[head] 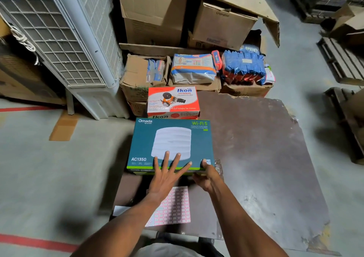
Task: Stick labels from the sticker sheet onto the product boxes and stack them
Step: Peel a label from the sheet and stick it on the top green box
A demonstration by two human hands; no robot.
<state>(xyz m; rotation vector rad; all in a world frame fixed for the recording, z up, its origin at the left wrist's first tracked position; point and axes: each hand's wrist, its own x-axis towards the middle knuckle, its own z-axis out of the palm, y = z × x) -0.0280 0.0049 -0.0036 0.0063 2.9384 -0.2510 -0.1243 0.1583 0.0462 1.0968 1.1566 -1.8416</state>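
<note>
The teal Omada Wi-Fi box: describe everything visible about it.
The teal cardboard Omada box lies flat, closed, front face up, showing a white round access point, "Wi-Fi 5" and "AC1350", with a green strip along its near edge. The left hand presses spread fingers on top; the right hand grips its near right corner. A red-and-white Ikon box sits just behind.

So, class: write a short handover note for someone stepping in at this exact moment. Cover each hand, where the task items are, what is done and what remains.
Left hand: open, fingers spread flat on top of the teal Wi-Fi box.
Right hand: grips the same box at its near right corner, thumb on top.
Sticker sheet: on the brown board, nearer you than the box, partly under the left wrist.
Red and white tape dispenser box: just beyond the teal box.
Done: cannot tell; no label shows on either box.
Left: label the boxes and stack them.
</note>
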